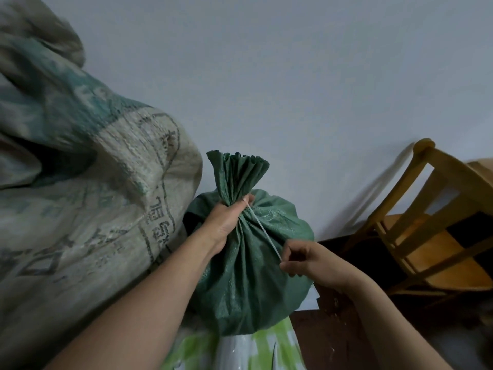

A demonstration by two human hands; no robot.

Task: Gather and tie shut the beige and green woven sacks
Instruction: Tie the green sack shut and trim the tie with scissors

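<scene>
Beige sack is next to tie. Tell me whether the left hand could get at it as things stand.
Probably yes, once freed: the left hand now holds the green sack's neck, and the beige sack stands right beside it, nothing between.

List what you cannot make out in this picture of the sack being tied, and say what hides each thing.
- Head view: whether the string circles the green sack neck; the left hand covers it.
- The string's free end, hidden inside the right hand.
- The beige sack top: blurred, cut off by the left edge.
- The chair: cut off at right.
</scene>
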